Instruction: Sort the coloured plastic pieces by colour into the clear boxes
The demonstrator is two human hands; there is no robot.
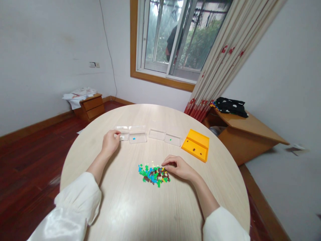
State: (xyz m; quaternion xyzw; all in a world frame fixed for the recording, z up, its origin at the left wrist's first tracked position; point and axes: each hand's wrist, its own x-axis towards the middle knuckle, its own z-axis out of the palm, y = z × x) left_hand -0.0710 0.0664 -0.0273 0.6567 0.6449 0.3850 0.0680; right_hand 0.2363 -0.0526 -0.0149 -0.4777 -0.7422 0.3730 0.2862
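Observation:
My left hand (pixel 110 142) is at the leftmost clear plastic box (pixel 126 138), its fingertips pinched over the box's left end; what they hold, if anything, is too small to make out. My right hand (pixel 180 168) reaches the upper right edge of a pile of small building bricks (pixel 153 174), thumb and forefinger closed together there. Blue, green, brown, yellow and pale bricks are mixed in the pile. A blue brick (pixel 134 138) lies in the neighbouring clear box (pixel 142 138). Farther right, another clear box (pixel 175 142) contains a green brick (pixel 170 139).
An open orange case (pixel 198 136) with a few brown bricks (pixel 194 149) lies to the right on the round table (pixel 120 201). Between the boxes is another clear tray (pixel 156 134). Behind stand a small drawer cabinet (pixel 92 106) and a tilted wooden cabinet (pixel 240 134) with cloth on top.

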